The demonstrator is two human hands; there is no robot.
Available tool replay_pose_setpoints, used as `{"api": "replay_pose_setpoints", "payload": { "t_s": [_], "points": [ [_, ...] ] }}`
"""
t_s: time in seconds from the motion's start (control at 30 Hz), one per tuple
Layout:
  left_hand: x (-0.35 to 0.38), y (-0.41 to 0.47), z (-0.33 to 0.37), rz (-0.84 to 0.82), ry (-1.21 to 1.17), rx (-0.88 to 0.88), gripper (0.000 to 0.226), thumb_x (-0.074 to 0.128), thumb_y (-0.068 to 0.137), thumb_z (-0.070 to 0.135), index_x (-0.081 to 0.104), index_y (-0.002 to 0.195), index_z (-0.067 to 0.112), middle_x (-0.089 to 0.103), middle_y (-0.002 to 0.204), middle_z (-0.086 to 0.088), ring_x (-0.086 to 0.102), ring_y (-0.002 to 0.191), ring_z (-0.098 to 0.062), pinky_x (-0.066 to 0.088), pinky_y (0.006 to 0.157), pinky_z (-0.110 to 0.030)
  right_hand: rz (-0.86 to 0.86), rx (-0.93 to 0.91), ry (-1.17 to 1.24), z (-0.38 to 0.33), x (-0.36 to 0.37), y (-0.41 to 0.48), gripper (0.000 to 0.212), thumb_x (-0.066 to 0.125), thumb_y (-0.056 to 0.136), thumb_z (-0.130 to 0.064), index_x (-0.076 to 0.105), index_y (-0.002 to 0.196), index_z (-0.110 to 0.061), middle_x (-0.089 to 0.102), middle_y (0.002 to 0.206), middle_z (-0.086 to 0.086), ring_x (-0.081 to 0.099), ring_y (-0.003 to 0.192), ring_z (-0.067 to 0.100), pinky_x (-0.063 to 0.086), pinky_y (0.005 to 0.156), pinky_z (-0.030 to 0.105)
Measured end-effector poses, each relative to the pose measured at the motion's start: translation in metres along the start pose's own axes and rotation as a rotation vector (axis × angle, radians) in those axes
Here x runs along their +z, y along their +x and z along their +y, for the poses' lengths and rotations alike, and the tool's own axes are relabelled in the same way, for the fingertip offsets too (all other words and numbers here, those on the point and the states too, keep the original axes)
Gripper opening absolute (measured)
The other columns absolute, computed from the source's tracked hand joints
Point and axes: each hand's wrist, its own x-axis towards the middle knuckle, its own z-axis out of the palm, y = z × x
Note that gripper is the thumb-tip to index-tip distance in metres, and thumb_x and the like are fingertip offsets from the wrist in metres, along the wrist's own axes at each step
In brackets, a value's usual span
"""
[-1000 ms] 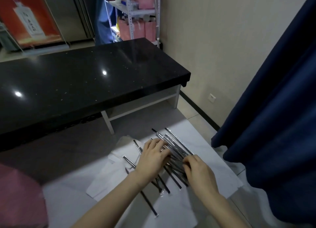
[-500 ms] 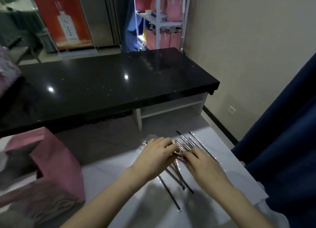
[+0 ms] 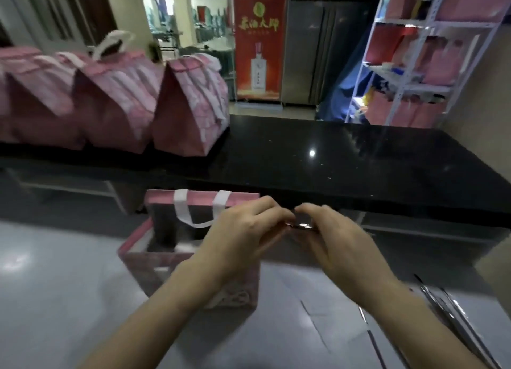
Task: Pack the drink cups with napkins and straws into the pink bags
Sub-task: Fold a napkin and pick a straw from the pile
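An open pink bag (image 3: 160,261) with white handles stands on the white table (image 3: 60,291) just in front of me. My left hand (image 3: 243,238) and my right hand (image 3: 334,238) are raised together over the bag's right rim. Both pinch a small bundle of wrapped straws (image 3: 302,226), seen end-on between the fingertips. More wrapped straws (image 3: 453,310) lie at the lower right of the table, beside flat white napkins (image 3: 331,299). The bag's inside is dark and blurred; I cannot tell what it holds.
Three closed pink bags (image 3: 190,106) stand in a row on the black counter (image 3: 345,158) behind the table. A white shelf rack (image 3: 414,64) with pink bags is at the far right. A red banner (image 3: 258,39) stands beyond the counter.
My view has swung left and up from the straw pile to the open bag. Both hands have lifted off the table with a bundle of straws and moved to the bag's rim.
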Motion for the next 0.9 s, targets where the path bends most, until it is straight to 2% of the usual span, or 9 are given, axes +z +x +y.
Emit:
{"api": "replay_pose_setpoints", "payload": {
  "t_s": [0.07, 0.17, 0.3, 0.37, 0.47, 0.6, 0.8, 0.9],
  "points": [
    [-0.029, -0.014, -0.016, 0.071, 0.060, -0.099, 0.021, 0.060, 0.093, 0.029, 0.069, 0.105, 0.015, 0.065, 0.094, 0.001, 0.063, 0.080, -0.016, 0.051, 0.065, -0.033, 0.023, -0.081, 0.038, -0.022, 0.005, 0.024, 0.032, 0.064, 0.086, -0.027, 0.052, 0.115, -0.022, 0.063, 0.091, -0.005, 0.060, 0.075, 0.012, 0.051, 0.060, 0.024],
    [-0.062, -0.044, -0.041, 0.132, 0.172, -0.253, 0.015, 0.066, 0.088, 0.029, 0.071, 0.094, 0.015, 0.066, 0.083, 0.004, 0.059, 0.072, -0.012, 0.049, 0.064, -0.035, -0.022, -0.188, 0.049, -0.050, 0.021, 0.055, 0.024, 0.065, 0.087, -0.020, 0.061, 0.110, -0.013, 0.065, 0.094, 0.000, 0.064, 0.080, 0.017, 0.057, 0.064, 0.034],
    [-0.083, -0.084, -0.071, 0.164, 0.127, -0.444, 0.006, 0.074, 0.084, 0.017, 0.074, 0.089, 0.014, 0.067, 0.084, 0.005, 0.062, 0.078, -0.014, 0.049, 0.071, -0.044, -0.101, -0.312, 0.004, -0.080, 0.054, 0.085, 0.021, 0.063, 0.090, -0.013, 0.064, 0.112, -0.015, 0.067, 0.099, 0.000, 0.063, 0.087, 0.022, 0.052, 0.072, 0.040],
    [-0.087, -0.100, -0.084, 0.189, 0.079, -0.520, 0.008, 0.074, 0.083, 0.012, 0.077, 0.091, 0.013, 0.069, 0.087, 0.004, 0.064, 0.081, -0.013, 0.052, 0.076, -0.040, -0.122, -0.328, 0.009, -0.089, 0.072, 0.094, 0.020, 0.060, 0.092, -0.014, 0.064, 0.110, -0.019, 0.068, 0.101, -0.002, 0.063, 0.090, 0.023, 0.049, 0.074, 0.041],
    [-0.090, -0.115, -0.098, 0.209, -0.027, -0.622, 0.015, 0.072, 0.083, 0.006, 0.078, 0.094, 0.015, 0.067, 0.093, 0.006, 0.063, 0.087, -0.004, 0.053, 0.082, -0.027, -0.204, -0.239, 0.168, -0.097, 0.095, 0.103, 0.022, 0.058, 0.093, -0.013, 0.063, 0.111, -0.023, 0.067, 0.106, -0.005, 0.062, 0.095, 0.019, 0.052, 0.075, 0.040],
    [-0.085, -0.124, -0.110, 0.188, -0.078, -0.663, 0.020, 0.072, 0.080, 0.002, 0.077, 0.096, 0.013, 0.067, 0.095, 0.004, 0.064, 0.089, -0.005, 0.052, 0.084, -0.027, -0.328, -0.152, 0.248, -0.095, 0.118, 0.105, 0.027, 0.056, 0.093, -0.008, 0.062, 0.112, -0.026, 0.063, 0.107, -0.009, 0.059, 0.097, 0.013, 0.052, 0.082, 0.035],
    [-0.076, -0.138, -0.124, 0.012, -0.128, -0.616, 0.036, 0.078, 0.079, 0.030, 0.068, 0.113, 0.027, 0.059, 0.108, 0.018, 0.058, 0.103, 0.002, 0.048, 0.093, -0.021, -0.383, 0.014, 0.250, -0.068, 0.123, 0.099, 0.031, 0.058, 0.093, -0.009, 0.063, 0.110, -0.034, 0.062, 0.105, -0.014, 0.058, 0.099, 0.001, 0.052, 0.085, 0.023],
    [-0.076, -0.141, -0.129, 0.014, -0.129, -0.607, 0.043, 0.075, 0.076, 0.045, 0.064, 0.116, 0.033, 0.056, 0.111, 0.022, 0.056, 0.107, 0.003, 0.047, 0.094, -0.019, -0.422, 0.057, 0.227, -0.062, 0.125, 0.097, 0.031, 0.057, 0.093, -0.009, 0.063, 0.112, -0.033, 0.063, 0.108, -0.014, 0.059, 0.100, 0.002, 0.053, 0.087, 0.025]
  ]
}}
